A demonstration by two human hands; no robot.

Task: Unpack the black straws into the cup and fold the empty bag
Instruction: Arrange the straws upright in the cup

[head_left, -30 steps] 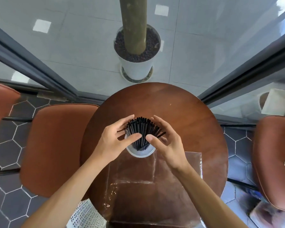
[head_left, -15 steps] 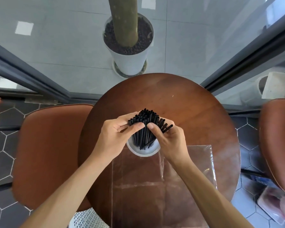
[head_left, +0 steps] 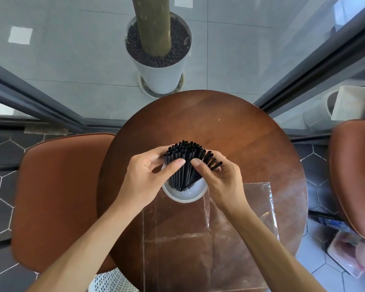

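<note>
A bundle of black straws [head_left: 185, 163] stands fanned out in a white cup [head_left: 184, 196] on the round brown table [head_left: 230, 133]. My left hand [head_left: 148, 175] grips the bundle from the left, thumb on its front and fingers behind it. From the right, my right hand [head_left: 219, 178] grips the same bundle the same way. The two thumbs nearly meet on the front of the straws. The clear plastic bag [head_left: 209, 239] lies flat and empty on the table just in front of the cup, partly under my right forearm.
A brown chair [head_left: 57, 197] stands left of the table, another brown chair [head_left: 354, 175] to the right. Beyond the glass wall a white pot [head_left: 160, 76] holds a tree trunk. Packaged items [head_left: 350, 249] lie on the floor at lower right.
Both hands have closed in on the straw bundle, squeezing the fan narrower above the cup. The camera has tilted a little, so the table sits lower in view.
</note>
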